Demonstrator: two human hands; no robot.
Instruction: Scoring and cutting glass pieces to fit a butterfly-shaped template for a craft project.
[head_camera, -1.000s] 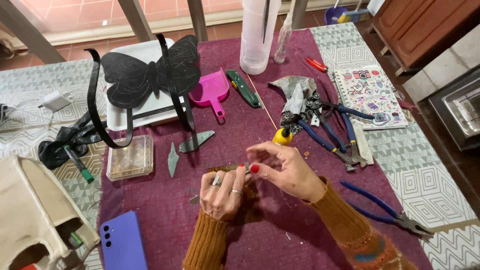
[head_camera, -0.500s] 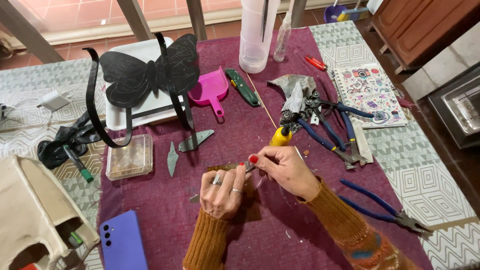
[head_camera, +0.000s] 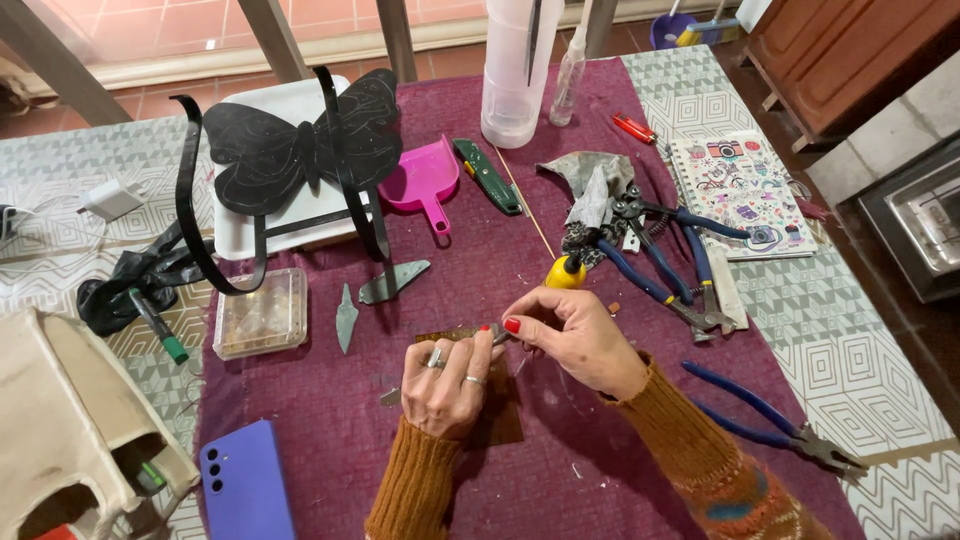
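Your right hand (head_camera: 575, 335) barely shifted, fingertips still pinching a small metal piece (head_camera: 497, 338), at three o'clock of your left hand (head_camera: 447, 385), closed on brown sheet (head_camera: 500, 415).

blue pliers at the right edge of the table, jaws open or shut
Shut. The blue-handled pliers lie flat on the patterned cloth, tips meeting though the handles spread apart. Neither hand touches them.

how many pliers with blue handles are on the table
3, as far as I can tell: one alone near the right edge, two overlapping beside the notebook, at and. More may hide in that pile.
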